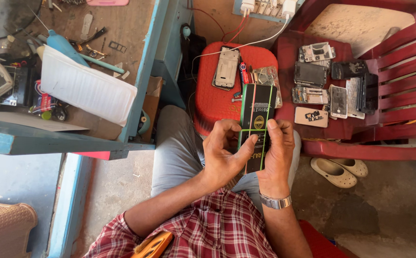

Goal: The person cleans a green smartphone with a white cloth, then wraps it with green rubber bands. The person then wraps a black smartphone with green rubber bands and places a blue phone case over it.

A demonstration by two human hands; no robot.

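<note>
A flat, rectangular black battery pack edged in green with thin red and green stripes (pixel 255 125) is held upright over the lap, gripped between both hands. The left hand (pixel 223 152) is closed around its left edge, thumb pressed on the lower face, while the right hand (pixel 277 154), above a metal wristwatch (pixel 275 202), is clasped along the right edge with fingers curled behind. The pack is judged light, stiff and smooth-skinned, likely slippery and easily dented or bent, so it is best taken by its long edges rather than the face. Beyond the knees, a red plastic stool (pixel 215 98) is seen bearing a stripped white phone frame (pixel 226 68) and small parts. To the right, a red plastic chair (pixel 394 81) is loaded with dismantled phones and back covers (pixel 332 86); a pair of cream clogs (pixel 339 169) lies on the concrete floor below it. To the left, a blue-edged wooden worktop (pixel 145 71) is cluttered with a ribbed white plastic tray (pixel 86 86) and tools. A charger strip with red and white cables (pixel 265 7) is mounted farthest away.
</note>
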